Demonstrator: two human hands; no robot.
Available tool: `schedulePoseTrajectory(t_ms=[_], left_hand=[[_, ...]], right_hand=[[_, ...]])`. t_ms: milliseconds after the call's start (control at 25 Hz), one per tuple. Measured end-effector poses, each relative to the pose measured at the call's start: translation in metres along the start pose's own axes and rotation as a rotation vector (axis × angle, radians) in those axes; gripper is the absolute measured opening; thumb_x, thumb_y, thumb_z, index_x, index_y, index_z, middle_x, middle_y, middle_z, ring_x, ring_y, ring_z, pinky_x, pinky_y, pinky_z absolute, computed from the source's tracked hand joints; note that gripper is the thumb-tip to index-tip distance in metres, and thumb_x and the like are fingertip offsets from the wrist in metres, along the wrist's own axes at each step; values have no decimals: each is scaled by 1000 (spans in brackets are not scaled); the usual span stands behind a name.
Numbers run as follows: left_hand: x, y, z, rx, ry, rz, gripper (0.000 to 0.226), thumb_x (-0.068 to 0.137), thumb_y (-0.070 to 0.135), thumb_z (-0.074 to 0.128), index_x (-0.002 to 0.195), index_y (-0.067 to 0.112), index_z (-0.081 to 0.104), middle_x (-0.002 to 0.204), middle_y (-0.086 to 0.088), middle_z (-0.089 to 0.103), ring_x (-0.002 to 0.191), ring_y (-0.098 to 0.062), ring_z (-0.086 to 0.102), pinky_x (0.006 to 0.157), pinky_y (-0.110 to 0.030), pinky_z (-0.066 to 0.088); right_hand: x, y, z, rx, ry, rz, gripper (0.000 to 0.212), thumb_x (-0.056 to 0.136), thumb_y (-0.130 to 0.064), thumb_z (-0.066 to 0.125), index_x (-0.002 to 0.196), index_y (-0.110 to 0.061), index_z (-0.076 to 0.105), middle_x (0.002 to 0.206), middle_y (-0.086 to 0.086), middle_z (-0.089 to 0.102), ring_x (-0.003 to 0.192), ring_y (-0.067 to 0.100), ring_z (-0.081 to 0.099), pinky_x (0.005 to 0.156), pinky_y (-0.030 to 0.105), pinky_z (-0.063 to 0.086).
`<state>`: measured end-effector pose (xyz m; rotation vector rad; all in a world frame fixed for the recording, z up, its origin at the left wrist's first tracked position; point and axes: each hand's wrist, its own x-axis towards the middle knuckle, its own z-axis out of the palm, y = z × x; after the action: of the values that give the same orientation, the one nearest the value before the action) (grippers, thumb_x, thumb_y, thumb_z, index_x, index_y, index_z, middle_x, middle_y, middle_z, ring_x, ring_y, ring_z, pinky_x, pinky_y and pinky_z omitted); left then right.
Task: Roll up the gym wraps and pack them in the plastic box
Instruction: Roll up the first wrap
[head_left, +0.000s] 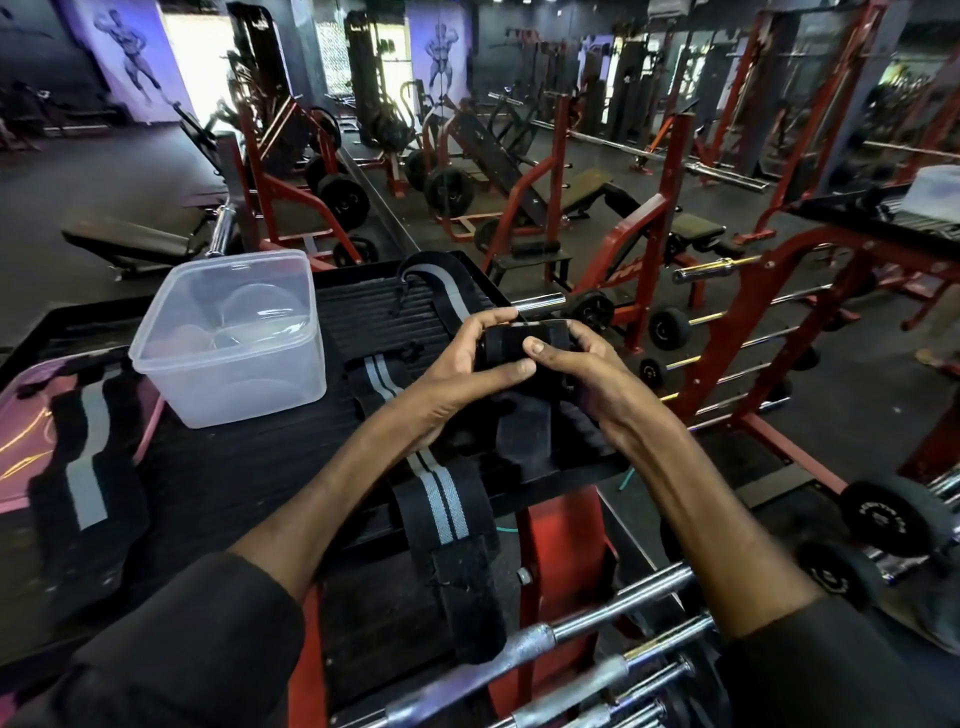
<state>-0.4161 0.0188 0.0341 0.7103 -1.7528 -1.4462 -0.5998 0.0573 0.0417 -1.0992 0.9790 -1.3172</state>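
Both hands hold one black gym wrap roll (524, 347) above the black ribbed tray (291, 467). My left hand (467, 369) grips its left end and my right hand (576, 364) grips its right end, thumbs on the near side. The wrap's loose tail runs away over the tray as a black and grey striped strip (441, 286). A second striped wrap (441, 509) lies flat beneath my arms and hangs over the tray's near edge. A third wrap (85, 483) lies at the left. The clear plastic box (228, 374) stands open on the tray, left of my hands.
A clear pink-tinted lid (21, 415) lies at the far left under the third wrap. Chrome barbells (597, 623) on a red rack (737, 364) sit right of and below the tray. Benches, weight plates and red machines fill the gym floor behind.
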Motion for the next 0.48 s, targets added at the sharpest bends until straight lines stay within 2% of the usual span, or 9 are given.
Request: schedulePoseTrajectory(t_ms=[80, 200, 280, 400, 480], left_hand=[[1, 2, 4, -143, 35, -105, 60, 92, 33, 68, 144, 37, 38, 149, 7, 43, 135, -13, 52, 114, -37, 44], [-2, 5, 4, -142, 86, -153, 47, 99, 35, 59, 143, 38, 41, 139, 5, 57, 125, -11, 61, 103, -31, 51], [-7, 7, -7, -87, 99, -173, 42, 99, 41, 59, 139, 37, 48, 128, 8, 67, 116, -7, 66, 95, -29, 53], [-12, 5, -26, 78, 8, -193, 48, 92, 59, 61, 135, 39, 53, 134, 9, 65, 124, -8, 62, 105, -41, 50], [-14, 4, -30, 138, -13, -203, 49, 90, 59, 61, 133, 37, 53, 133, 9, 64, 123, -7, 63, 104, -42, 54]], right_hand=[[-1, 4, 12, 19, 1, -21, 29, 94, -11, 67, 122, -8, 62, 96, 3, 78, 91, 17, 75, 75, 26, 58], [-4, 5, 21, 15, -2, -30, 32, 95, -10, 66, 126, -5, 60, 96, 0, 78, 92, 15, 75, 74, 22, 57], [-5, 4, 21, 10, -19, -45, 37, 93, -8, 68, 128, -1, 59, 101, 5, 77, 94, 18, 75, 75, 26, 58], [-4, 2, 17, -4, -49, -69, 39, 87, 1, 71, 124, -2, 60, 98, 5, 75, 89, 18, 74, 73, 28, 58], [-4, 1, 16, -9, -78, -82, 44, 82, 7, 73, 122, -7, 63, 97, 6, 74, 89, 18, 73, 74, 28, 59]])
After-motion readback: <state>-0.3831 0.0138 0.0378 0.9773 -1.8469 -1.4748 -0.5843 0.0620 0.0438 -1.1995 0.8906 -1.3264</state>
